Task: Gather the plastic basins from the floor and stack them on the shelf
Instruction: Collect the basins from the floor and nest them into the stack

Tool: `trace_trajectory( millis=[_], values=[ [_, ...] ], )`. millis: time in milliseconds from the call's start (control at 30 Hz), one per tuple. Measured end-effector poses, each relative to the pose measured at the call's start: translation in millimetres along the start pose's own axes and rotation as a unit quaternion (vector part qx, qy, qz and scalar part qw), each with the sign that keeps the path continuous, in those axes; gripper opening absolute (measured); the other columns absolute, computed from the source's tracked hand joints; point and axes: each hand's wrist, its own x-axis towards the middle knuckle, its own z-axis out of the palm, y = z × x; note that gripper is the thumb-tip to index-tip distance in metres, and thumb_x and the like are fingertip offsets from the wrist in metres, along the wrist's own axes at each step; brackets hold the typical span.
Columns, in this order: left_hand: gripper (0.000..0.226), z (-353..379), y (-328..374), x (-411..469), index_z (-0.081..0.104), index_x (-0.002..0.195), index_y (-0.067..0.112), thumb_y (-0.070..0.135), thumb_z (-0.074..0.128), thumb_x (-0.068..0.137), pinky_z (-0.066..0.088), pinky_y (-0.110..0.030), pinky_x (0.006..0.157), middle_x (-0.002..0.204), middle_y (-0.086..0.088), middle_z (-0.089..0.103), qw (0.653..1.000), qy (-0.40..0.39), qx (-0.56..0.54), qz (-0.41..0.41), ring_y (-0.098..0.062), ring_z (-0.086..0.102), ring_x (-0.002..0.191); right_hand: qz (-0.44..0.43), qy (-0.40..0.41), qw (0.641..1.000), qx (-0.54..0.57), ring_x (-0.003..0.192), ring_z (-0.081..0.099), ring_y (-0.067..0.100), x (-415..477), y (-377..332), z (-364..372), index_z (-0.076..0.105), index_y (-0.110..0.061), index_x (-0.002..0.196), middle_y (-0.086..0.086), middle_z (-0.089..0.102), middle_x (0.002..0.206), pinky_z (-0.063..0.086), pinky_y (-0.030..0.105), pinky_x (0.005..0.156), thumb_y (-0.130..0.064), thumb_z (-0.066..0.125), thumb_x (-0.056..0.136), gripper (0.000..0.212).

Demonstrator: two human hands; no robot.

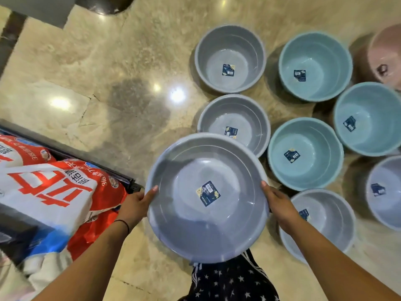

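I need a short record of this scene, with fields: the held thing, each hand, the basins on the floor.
held thing: grey basin, upright
left hand: grips its left rim
right hand: grips its right rim
floor: four grey basins, three blue basins, one pink basin cut by the frame edge
beside: red and white bags

floor [108, 61]: glossy beige marble | light: bright lamp glints [178, 94] on tiles | left: red-white sacks [54, 192]

Held basin [207, 197] lies between bags [54, 192] left, floor basins [306, 154] right.
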Motion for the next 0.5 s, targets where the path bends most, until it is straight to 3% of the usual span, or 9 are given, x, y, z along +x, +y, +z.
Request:
trace_trajectory(
  millis=[67, 167, 267, 333, 433, 500],
  values=[
    [0.057, 0.6, 20.3, -6.7, 0.061, 0.064, 0.001, 0.051, 0.058, 0.09, 0.037, -0.026, 0.05, 0.056, -0.009, 0.06, 1.0, -0.01, 0.023, 0.005, -0.017, 0.051, 0.049, -0.003, 0.006, 1.0, 0.011, 0.088, 0.068, 0.012, -7.1, -7.1, -14.8, 0.069, -0.025, 0.098, -0.004, 0.074, 0.093, 0.05, 0.027, 0.073, -0.051, 0.054, 0.094, 0.031],
    [0.066, 3.8, 49.6, -15.4, 0.064, 0.07, -0.008, 0.054, 0.057, 0.09, 0.038, -0.03, 0.059, 0.068, -0.026, 0.065, 0.999, -0.013, 0.045, 0.01, -0.022, 0.054, 0.058, -0.004, 0.007, 1.0, 0.029, 0.099, 0.07, 0.023, -13.7, -23.5, -36.7, 0.07, -0.013, 0.118, 0.007, 0.075, 0.107, 0.054, 0.041, 0.092, -0.046, 0.052, 0.097, 0.043],
    [0.062, 6.3, 78.6, -24.7, 0.063, 0.069, -0.002, 0.056, 0.056, 0.089, 0.042, -0.029, 0.06, 0.068, -0.021, 0.064, 0.998, -0.027, 0.049, 0.016, -0.022, 0.057, 0.059, -0.002, 0.003, 1.0, 0.023, 0.108, 0.067, 0.029, -15.6, -44.0, -57.6, 0.067, -0.013, 0.125, 0.011, 0.072, 0.117, 0.049, 0.051, 0.103, -0.049, 0.05, 0.097, 0.049],
    [0.066, 7.7, 97.1, -28.6, 0.064, 0.071, -0.006, 0.057, 0.057, 0.088, 0.047, -0.028, 0.059, 0.07, -0.021, 0.066, 0.999, -0.031, 0.03, 0.007, -0.023, 0.059, 0.059, 0.005, 0.002, 1.0, 0.018, 0.107, 0.066, 0.03, -12.8, -57.4, -69.5, 0.066, -0.012, 0.125, 0.01, 0.072, 0.116, 0.049, 0.051, 0.101, -0.052, 0.048, 0.097, 0.052],
    [0.075, 9.5, 122.8, -30.7, 0.066, 0.081, -0.015, 0.059, 0.057, 0.087, 0.05, -0.028, 0.058, 0.08, -0.027, 0.072, 0.999, -0.023, 0.028, 0.008, -0.026, 0.065, 0.06, 0.009, 0.006, 1.0, 0.016, 0.096, 0.068, 0.022, -5.1, -77.4, -83.8, 0.068, -0.015, 0.12, 0.004, 0.073, 0.105, 0.053, 0.041, 0.085, -0.055, 0.048, 0.096, 0.051],
    [0.076, 11.2, 139.0, -28.6, 0.067, 0.086, -0.016, 0.059, 0.057, 0.087, 0.056, -0.034, 0.067, 0.084, -0.026, 0.073, 1.0, -0.023, 0.017, 0.011, -0.035, 0.071, 0.071, 0.014, 0.019, 1.0, 0.019, 0.095, 0.068, 0.024, 1.9, -87.8, -91.7, 0.068, -0.014, 0.12, 0.006, 0.073, 0.104, 0.052, 0.04, 0.086, -0.056, 0.049, 0.095, 0.052]
  ],
)
